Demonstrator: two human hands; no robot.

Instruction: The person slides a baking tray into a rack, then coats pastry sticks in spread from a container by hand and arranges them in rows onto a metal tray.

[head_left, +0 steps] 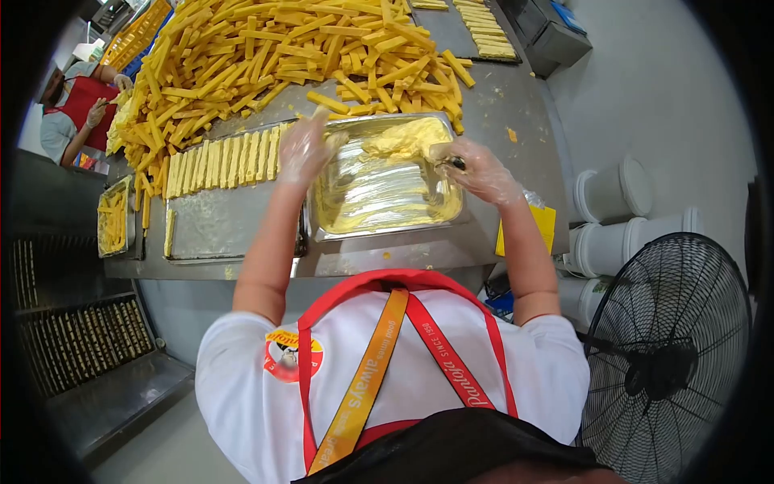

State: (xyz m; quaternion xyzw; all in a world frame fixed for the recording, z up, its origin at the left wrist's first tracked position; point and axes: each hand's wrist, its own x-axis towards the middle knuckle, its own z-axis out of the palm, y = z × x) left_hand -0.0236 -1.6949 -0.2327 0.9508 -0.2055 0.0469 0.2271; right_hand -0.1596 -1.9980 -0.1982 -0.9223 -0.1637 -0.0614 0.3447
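Note:
My gloved left hand (301, 153) is over the left rim of a shallow metal pan (387, 229), beside the row of coated sticks. Motion smears its fingers, so I cannot make out what they hold. At the pan's right rim, my gloved right hand (484, 173) is closed around a tool's dark handle (456, 162); its blade is hidden. Pale yellow cream (407, 137) is heaped at the pan's far side and smeared over its bottom. Left of the pan lies a flat baking tray (218, 230) with cream-coated sticks (228, 162) lined up across its far half.
A big heap of yellow sticks (266, 52) covers the table's far side. A small tray (117, 218) of sticks stands at the left corner, near a co-worker (85, 105). A fan (665, 367) and white buckets (617, 189) stand right; a tray rack (85, 339) is left.

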